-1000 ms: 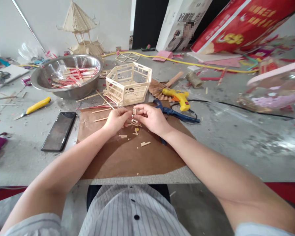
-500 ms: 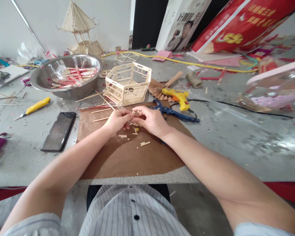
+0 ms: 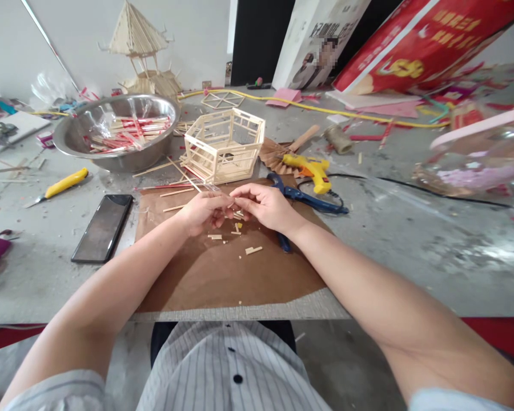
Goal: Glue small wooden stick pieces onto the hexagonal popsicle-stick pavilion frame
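A striped shirt (image 3: 223, 371) meets the near edge of the table (image 3: 411, 274), where a brown sheet (image 3: 223, 279) reaches almost to that edge. Short cut sticks (image 3: 253, 250) lie scattered on the sheet, and a black phone (image 3: 101, 229) lies to its left, towards the table's near left corner.

Above the sheet's far half, the left hand (image 3: 203, 212) and right hand (image 3: 265, 206) meet at the fingertips. Thumb and fingers of each are drawn together, pinching a small pale piece (image 3: 231, 205) mostly hidden by them; its shape cannot be made out. Just beside the right hand, a blue-handled tool (image 3: 314, 202) lies partly on the sheet, one handle emerging below the wrist.

Farther back, a yellow knife (image 3: 66, 183) rests towards the left edge. Past the sheet's far edge stands an open six-sided stick frame (image 3: 225, 148), with a yellow glue gun (image 3: 312, 170) to its right and a metal bowl (image 3: 115, 162) of red-and-pale sticks (image 3: 128, 132) to its left. Along the table's far edge, a pagoda model (image 3: 139, 51) rises at left; a red bag (image 3: 415, 51) leans at right.
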Tool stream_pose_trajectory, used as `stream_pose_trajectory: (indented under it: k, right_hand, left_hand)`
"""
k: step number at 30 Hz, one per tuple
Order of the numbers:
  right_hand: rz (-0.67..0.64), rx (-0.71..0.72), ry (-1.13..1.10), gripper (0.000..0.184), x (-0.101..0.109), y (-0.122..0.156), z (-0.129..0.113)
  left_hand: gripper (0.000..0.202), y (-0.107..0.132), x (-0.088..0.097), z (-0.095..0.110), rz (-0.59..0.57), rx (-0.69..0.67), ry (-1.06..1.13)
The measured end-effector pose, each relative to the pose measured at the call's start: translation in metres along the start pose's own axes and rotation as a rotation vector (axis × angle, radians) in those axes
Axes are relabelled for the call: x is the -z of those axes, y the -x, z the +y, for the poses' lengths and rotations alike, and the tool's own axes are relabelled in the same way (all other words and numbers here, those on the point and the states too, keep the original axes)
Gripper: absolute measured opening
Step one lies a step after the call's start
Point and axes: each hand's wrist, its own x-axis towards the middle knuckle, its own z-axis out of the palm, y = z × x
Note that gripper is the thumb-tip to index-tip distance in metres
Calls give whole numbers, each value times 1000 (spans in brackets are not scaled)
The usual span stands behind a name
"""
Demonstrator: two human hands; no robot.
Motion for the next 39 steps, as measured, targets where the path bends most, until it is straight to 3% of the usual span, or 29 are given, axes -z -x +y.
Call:
stream_pose_trajectory:
  k: [4,9,13,17,29,31,33,37,39]
  right_hand:
    - [36,-3,-31,31,0,0,-1]
    - [90,-51,-41,35,1,-2,-3]
    - [119,-85,-76,37,1,-3,-3]
    - [116,-91,-91,39,1,-4,-3]
    - [111,-96,-102,41,2,-3,1]
    - [198,-75,-74,42,13,-5,3]
    - [378,-47,48,38,33,-8,7]
    - [819,-123,632,25,86,-10,26]
    - [868,-268,859,25,107,-9,40]
  left_hand:
    - [26,3,-4,3,36,-10,-71]
    - [44,6,-10,7,195,-95,-290]
    - [29,7,-10,6,328,-302,-676]
    - [21,10,-9,4,357,-419,-953]
    - [25,12,-7,0,336,-505,-1033]
    - [25,11,-6,0,360,-498,-1000]
    - [25,9,-4,-1,387,-481,-964]
    - [25,4,1,-4,434,-435,-967]
    - [26,4,2,-5,443,-430,-1001]
